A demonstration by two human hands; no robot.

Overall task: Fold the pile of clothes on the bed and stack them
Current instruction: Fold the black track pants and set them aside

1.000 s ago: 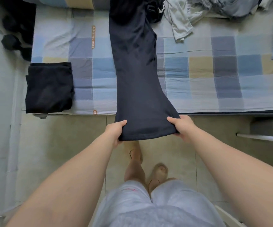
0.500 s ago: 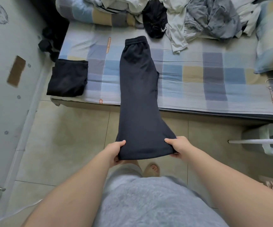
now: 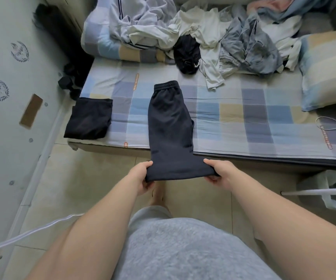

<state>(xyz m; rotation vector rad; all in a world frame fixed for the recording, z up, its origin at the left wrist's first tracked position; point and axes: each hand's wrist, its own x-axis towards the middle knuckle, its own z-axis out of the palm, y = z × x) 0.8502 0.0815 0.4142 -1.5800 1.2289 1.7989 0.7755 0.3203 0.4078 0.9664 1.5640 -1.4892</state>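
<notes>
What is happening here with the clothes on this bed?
A person is folding laundry at the bed. The left hand and the right hand grip the dark trousers at the two corners of the leg end, held out past the bed's edge; the waistband end lies flat on the bed. One folded dark garment lies at the near left corner. A pile of unfolded clothes waits at the back.

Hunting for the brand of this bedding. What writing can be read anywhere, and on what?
left orange print on the bedsheet: too blurred to read.
right orange print: too blurred to read.
front-edge orange print: too small to read.
wall emblems: no legible words.
</notes>
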